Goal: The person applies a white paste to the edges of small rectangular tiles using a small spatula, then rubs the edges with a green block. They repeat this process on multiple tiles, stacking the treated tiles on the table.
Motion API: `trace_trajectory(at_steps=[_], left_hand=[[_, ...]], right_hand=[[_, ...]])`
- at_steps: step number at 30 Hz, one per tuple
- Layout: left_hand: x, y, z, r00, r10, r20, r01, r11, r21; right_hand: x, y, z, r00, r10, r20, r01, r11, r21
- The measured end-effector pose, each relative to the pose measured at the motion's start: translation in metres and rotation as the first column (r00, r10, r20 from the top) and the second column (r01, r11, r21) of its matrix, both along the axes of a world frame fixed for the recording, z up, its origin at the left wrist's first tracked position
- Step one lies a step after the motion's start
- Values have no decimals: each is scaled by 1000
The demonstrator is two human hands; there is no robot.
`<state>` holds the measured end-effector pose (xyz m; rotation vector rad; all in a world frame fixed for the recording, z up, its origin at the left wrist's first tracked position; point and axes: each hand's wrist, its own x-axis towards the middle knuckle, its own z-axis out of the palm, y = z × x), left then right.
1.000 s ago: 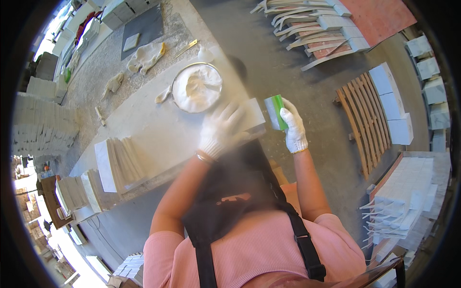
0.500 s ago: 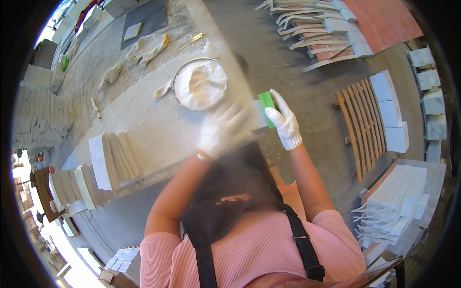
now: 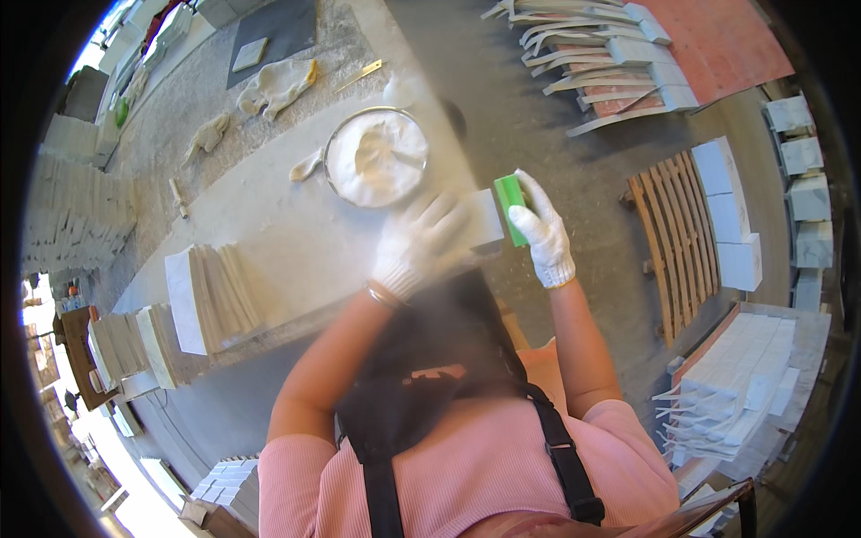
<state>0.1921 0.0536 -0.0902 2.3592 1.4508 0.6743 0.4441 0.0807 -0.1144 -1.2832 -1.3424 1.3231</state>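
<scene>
Head view is showing us a dusty worktable (image 3: 260, 238), its stone-like top wearing a chalky film, with haze hanging around the hands. We are looking at a round bowl (image 3: 428, 161) heaped with white powder (image 3: 395, 136), soft and fine. Crumpled fabric gloves (image 3: 278, 88) are lying on the rough far part, and flat-faced slabs (image 3: 186, 300) are standing in a row at the lower left. Knitted white gloves are covering both hands, and a black apron (image 3: 430, 359) is hanging below.

We are seeing the pale tile (image 3: 486, 221) as a smooth, straight-edged rectangle, its lower edge greyer; the green hand block (image 3: 508, 206) is looking bright and oblong, with darker stripes running lengthwise. The tile is sitting at the table's right edge, its exposed end pointing right. The block is standing at that end — whether they are touching, we cannot tell — with its long axis running nearly up the view, leaning slightly left at the top.

Our left hand (image 3: 417, 235) is lying over the tile, fingers slightly spread; we cannot tell what its thumb is doing. Our right hand (image 3: 543, 235) is pinching the block between thumb and fingers.
</scene>
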Motion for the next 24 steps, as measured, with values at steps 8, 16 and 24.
trace_trajectory(at_steps=[8,16,24], left_hand=[[0,0,5,1000,16,-15,-16,999,30],[1,0,7,1000,-4,-25,4,1000,-10],[1,0,5,1000,10,1,-10,1000,-8]], right_hand=[[-24,26,5,973,-12,231,-8,996,84],[-13,12,5,906,-34,421,-45,983,176],[-3,-6,4,999,8,-38,-8,1000,20]])
